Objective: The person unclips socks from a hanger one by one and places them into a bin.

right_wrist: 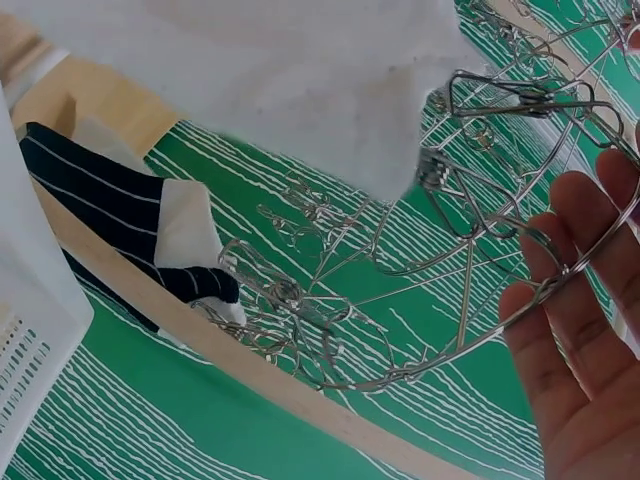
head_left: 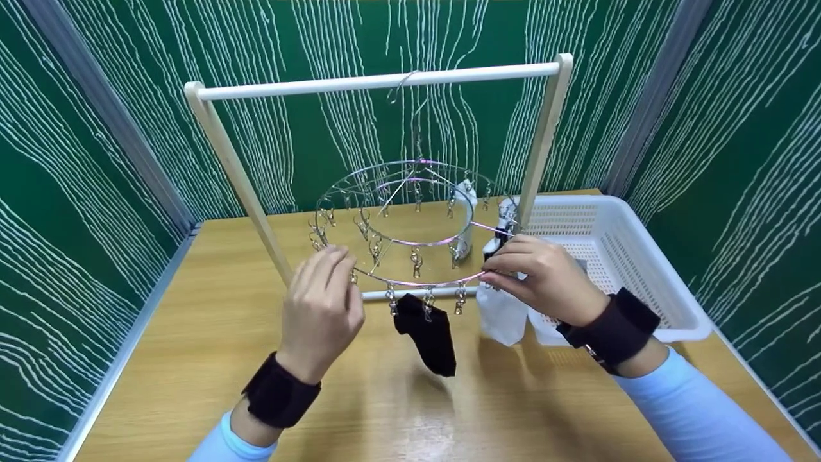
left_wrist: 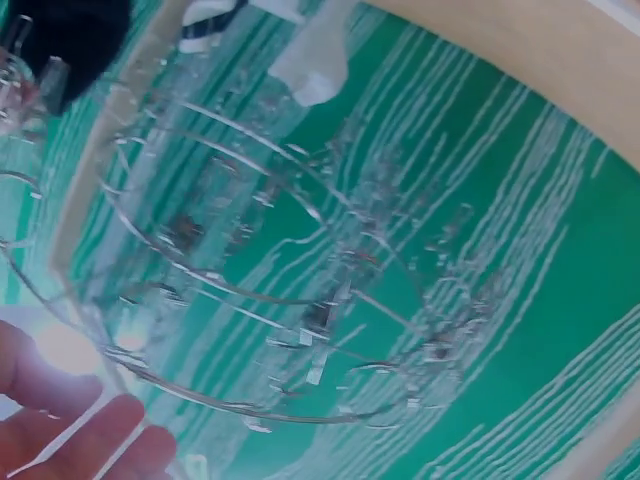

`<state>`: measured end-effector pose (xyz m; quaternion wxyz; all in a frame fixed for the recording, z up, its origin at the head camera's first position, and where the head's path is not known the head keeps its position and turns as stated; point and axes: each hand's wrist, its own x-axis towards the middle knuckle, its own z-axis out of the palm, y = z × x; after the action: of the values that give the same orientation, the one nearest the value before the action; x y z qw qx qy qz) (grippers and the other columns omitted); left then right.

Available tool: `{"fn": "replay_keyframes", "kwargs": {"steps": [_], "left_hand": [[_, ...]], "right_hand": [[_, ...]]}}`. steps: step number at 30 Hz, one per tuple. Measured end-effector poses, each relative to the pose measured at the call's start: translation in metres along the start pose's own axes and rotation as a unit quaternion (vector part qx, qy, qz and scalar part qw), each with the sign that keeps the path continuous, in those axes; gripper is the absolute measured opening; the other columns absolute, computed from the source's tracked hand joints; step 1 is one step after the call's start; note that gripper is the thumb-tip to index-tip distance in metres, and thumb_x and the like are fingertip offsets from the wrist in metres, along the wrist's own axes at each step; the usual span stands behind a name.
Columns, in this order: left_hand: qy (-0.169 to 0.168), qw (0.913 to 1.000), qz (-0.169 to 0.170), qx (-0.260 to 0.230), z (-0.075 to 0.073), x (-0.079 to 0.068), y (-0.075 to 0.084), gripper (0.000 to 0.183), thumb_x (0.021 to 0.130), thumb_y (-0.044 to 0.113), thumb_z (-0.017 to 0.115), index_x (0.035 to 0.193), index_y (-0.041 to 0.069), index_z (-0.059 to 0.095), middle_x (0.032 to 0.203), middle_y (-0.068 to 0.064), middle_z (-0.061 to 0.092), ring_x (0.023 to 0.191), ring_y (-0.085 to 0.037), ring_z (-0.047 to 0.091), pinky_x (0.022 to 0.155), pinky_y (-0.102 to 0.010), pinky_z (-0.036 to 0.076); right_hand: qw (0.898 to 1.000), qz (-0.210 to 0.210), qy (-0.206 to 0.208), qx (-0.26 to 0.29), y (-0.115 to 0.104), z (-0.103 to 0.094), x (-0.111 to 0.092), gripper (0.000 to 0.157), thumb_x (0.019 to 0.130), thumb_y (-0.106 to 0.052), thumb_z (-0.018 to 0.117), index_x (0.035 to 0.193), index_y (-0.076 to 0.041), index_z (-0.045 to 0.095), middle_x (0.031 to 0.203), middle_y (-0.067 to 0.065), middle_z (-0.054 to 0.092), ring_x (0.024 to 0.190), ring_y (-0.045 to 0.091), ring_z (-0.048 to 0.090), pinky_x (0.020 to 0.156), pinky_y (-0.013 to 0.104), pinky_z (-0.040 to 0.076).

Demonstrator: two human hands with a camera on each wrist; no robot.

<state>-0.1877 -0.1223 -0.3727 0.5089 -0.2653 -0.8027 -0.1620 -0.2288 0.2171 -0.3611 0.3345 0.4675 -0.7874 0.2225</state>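
A round metal clip hanger (head_left: 417, 283) with two rings and several dangling clips hangs by its hook from the rack's white rod. My right hand (head_left: 545, 276) pinches its outer ring at the front right; the ring crosses the fingers in the right wrist view. My left hand (head_left: 324, 301) is at the left front of the ring, fingertips overlapping it, thumb apart. A black sock (head_left: 426, 333) hangs from the front between my hands. By my right hand hangs a white sock (head_left: 503, 314), with a dark striped sock (right_wrist: 110, 200) behind it.
The wooden rack (head_left: 237, 173) with its white rod (head_left: 308, 85) stands on the wooden table (head_left: 192, 359). A white perforated basket (head_left: 667, 276) stands at the right. Another white piece (head_left: 466, 189) hangs at the hanger's back. Green walls with white lines enclose the table.
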Motion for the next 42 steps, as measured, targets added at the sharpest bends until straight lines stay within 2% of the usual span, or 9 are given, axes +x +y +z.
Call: {"fn": "replay_keyframes", "kwargs": {"steps": [5, 8, 11, 14, 18, 27, 32, 36, 42], "left_hand": [[0.02, 0.9971, 0.054, -0.049, 0.002, -0.002, 0.016, 0.014, 0.085, 0.001, 0.072, 0.099, -0.003, 0.073, 0.097, -0.017, 0.077, 0.09, -0.031, 0.075, 0.085, -0.044, 0.064], [0.008, 0.9913, 0.075, -0.108, 0.004, -0.005, 0.025, 0.007, 0.091, 0.005, 0.072, 0.096, -0.001, 0.072, 0.089, -0.013, 0.076, 0.08, -0.025, 0.075, 0.076, -0.034, 0.066], [-0.016, 0.9838, 0.074, -0.162, 0.007, -0.009, 0.034, 0.007, 0.092, 0.004, 0.076, 0.097, -0.001, 0.074, 0.089, -0.012, 0.078, 0.08, -0.024, 0.077, 0.077, -0.031, 0.066], [-0.036, 0.9802, 0.059, -0.185, 0.012, -0.013, 0.04, 0.017, 0.088, 0.005, 0.082, 0.102, -0.003, 0.076, 0.095, -0.014, 0.08, 0.087, -0.026, 0.08, 0.083, -0.033, 0.067], [-0.07, 0.98, 0.039, -0.182, 0.017, -0.016, 0.043, 0.029, 0.087, 0.009, 0.087, 0.11, -0.005, 0.076, 0.105, -0.017, 0.082, 0.099, -0.028, 0.081, 0.091, -0.037, 0.066], [-0.161, 0.9682, 0.002, -0.192, 0.02, -0.016, 0.045, 0.04, 0.096, 0.018, 0.081, 0.125, -0.007, 0.073, 0.123, -0.022, 0.079, 0.119, -0.035, 0.077, 0.104, -0.043, 0.062], [-0.209, 0.9556, -0.03, -0.206, 0.024, -0.018, 0.046, 0.047, 0.102, 0.022, 0.075, 0.135, -0.01, 0.067, 0.135, -0.025, 0.074, 0.128, -0.038, 0.072, 0.109, -0.047, 0.059], [-0.236, 0.9409, -0.064, -0.235, 0.028, -0.019, 0.047, 0.047, 0.105, 0.023, 0.072, 0.139, -0.009, 0.065, 0.14, -0.025, 0.071, 0.134, -0.036, 0.068, 0.114, -0.047, 0.056], [-0.244, 0.9143, -0.115, -0.303, 0.032, -0.019, 0.046, 0.035, 0.105, 0.019, 0.072, 0.131, -0.004, 0.068, 0.127, -0.018, 0.075, 0.115, -0.026, 0.073, 0.099, -0.043, 0.062]], "right_hand": [[1.0, 0.005, -0.001, -0.005, -0.001, 0.001, 0.001, 0.015, 0.084, -0.005, 0.091, 0.097, -0.008, 0.083, 0.09, 0.003, 0.081, 0.08, 0.019, 0.068, 0.067, 0.036, 0.058], [1.0, 0.004, 0.002, -0.004, -0.001, 0.001, 0.002, 0.015, 0.084, -0.005, 0.09, 0.096, -0.008, 0.083, 0.09, 0.004, 0.081, 0.081, 0.02, 0.069, 0.069, 0.037, 0.059], [1.0, 0.004, 0.004, -0.006, -0.002, 0.001, 0.004, 0.015, 0.084, -0.005, 0.09, 0.096, -0.008, 0.083, 0.09, 0.004, 0.081, 0.082, 0.02, 0.07, 0.069, 0.037, 0.059], [1.0, 0.004, 0.004, -0.01, -0.002, 0.001, 0.004, 0.015, 0.084, -0.005, 0.091, 0.096, -0.008, 0.083, 0.089, 0.004, 0.081, 0.081, 0.019, 0.069, 0.068, 0.037, 0.059], [1.0, 0.005, 0.005, -0.012, -0.002, 0.001, 0.003, 0.015, 0.083, -0.004, 0.091, 0.095, -0.008, 0.083, 0.088, 0.004, 0.08, 0.08, 0.019, 0.069, 0.067, 0.036, 0.059], [1.0, 0.004, 0.005, -0.013, -0.001, 0.001, 0.001, 0.015, 0.083, -0.004, 0.091, 0.095, -0.008, 0.083, 0.089, 0.004, 0.081, 0.08, 0.02, 0.07, 0.068, 0.038, 0.06], [1.0, 0.004, 0.006, -0.011, -0.001, 0.002, 0.001, 0.015, 0.083, -0.005, 0.091, 0.095, -0.007, 0.084, 0.089, 0.004, 0.081, 0.079, 0.019, 0.069, 0.066, 0.036, 0.059], [1.0, 0.002, 0.007, -0.012, -0.001, 0.002, 0.001, 0.015, 0.083, -0.005, 0.091, 0.096, -0.007, 0.084, 0.089, 0.005, 0.081, 0.079, 0.02, 0.069, 0.066, 0.036, 0.059], [1.0, 0.008, 0.005, -0.011, -0.002, 0.003, 0.0, 0.014, 0.084, -0.006, 0.091, 0.095, -0.007, 0.083, 0.089, 0.005, 0.081, 0.08, 0.02, 0.07, 0.067, 0.037, 0.059]]}}
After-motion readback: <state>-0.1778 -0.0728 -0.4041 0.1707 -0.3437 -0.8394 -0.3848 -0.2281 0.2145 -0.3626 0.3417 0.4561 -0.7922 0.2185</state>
